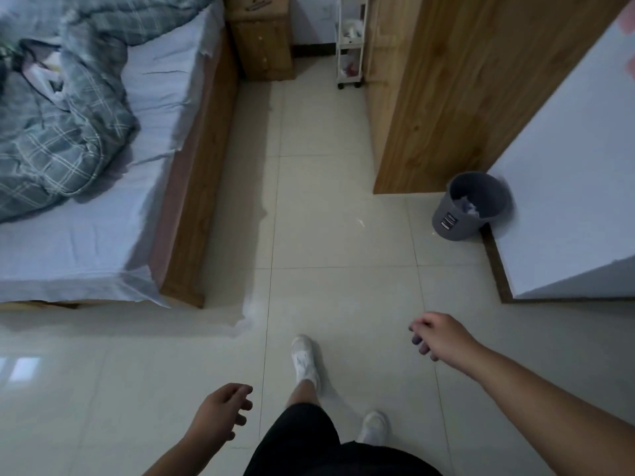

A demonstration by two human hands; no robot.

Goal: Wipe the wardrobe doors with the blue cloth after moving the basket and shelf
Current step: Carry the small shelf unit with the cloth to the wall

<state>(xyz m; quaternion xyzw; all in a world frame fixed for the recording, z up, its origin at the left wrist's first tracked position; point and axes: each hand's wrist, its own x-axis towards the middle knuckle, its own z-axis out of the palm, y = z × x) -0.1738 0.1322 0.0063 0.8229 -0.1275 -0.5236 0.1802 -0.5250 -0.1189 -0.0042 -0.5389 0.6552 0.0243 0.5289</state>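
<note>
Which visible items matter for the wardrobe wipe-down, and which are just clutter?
Job items:
- tall wood-grain wardrobe
- grey round plastic basket with crumpled paper, standing by the wardrobe's corner
- white wheeled tiered shelf at the wardrobe's far end
- left hand and right hand, both empty
- blue cloth: not in view

Just lying about:
- bed with plaid quilt
- wooden nightstand

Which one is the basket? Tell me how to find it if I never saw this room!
Find the big wooden wardrobe on the right side of the room. At its near corner, where it meets the white wall, a small round basket sits on the tiled floor. It is the only dark grey bucket-shaped thing, with crumpled paper inside and a label on its side.
</note>
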